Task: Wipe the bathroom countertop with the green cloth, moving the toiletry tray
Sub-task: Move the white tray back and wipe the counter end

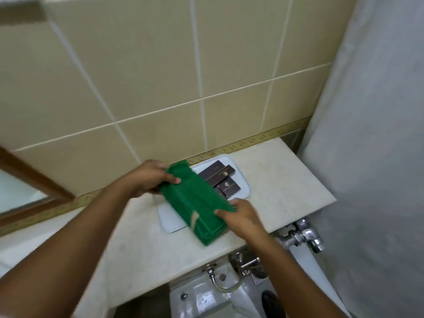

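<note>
A folded green cloth (196, 204) stretches diagonally above the pale toiletry tray (243, 184), hiding the tray's middle. My left hand (151, 177) grips the cloth's far upper end near the wall. My right hand (241, 216) pinches its near right edge. Several dark brown toiletry boxes (223, 179) lie on the tray's far part. The tray rests on the cream stone countertop (280, 180) against the tiled wall.
A white shower curtain (376, 157) hangs at the right. Chrome valves (302, 236) and a hose fitting (245, 265) sit below the counter's front edge, over a white toilet (206, 297). A wood-framed mirror (27, 180) is at the left.
</note>
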`<state>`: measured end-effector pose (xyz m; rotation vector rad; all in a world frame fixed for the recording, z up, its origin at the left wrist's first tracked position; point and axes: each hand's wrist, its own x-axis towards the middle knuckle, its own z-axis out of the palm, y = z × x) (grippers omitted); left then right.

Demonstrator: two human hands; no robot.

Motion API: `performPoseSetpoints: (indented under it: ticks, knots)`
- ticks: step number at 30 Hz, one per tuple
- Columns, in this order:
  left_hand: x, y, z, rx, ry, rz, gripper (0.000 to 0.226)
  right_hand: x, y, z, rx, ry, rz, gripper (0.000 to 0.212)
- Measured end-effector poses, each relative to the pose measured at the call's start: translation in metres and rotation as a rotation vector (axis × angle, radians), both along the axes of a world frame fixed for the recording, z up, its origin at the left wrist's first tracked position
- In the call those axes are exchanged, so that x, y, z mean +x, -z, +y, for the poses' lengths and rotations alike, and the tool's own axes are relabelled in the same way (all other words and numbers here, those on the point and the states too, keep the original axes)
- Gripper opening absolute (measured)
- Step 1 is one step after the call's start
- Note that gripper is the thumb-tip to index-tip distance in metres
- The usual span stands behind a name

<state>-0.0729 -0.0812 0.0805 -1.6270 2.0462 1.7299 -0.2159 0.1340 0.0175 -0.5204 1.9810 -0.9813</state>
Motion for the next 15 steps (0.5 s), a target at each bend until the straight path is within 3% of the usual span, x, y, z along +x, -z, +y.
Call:
performPoseSetpoints:
  ticks: [5, 11, 13, 15]
  knots:
    - [-0.16, 0.017, 0.044, -0.101, 0.183, 0.066, 0.032, -0.096, 0.006, 0.061, -0.062, 0.416, -0.144, 0.015]
    - [-0.253, 0.025, 0.039, -0.318, 0.319, -0.003, 0.03, -0.176, 0.009, 0.051, -0.016, 0.456, -0.105, 0.019]
    - [-0.252, 0.029, 0.044, -0.597, 0.446, -0.117, 0.034, -0.191, 0.013, 0.049, 0.205, 0.255, 0.153, 0.03]
    - [-0.231, 0.042, 0.063, -0.856, 0.559, -0.051, 0.03, -0.199, 0.018, 0.048, 0.342, 0.141, 0.542, 0.048]
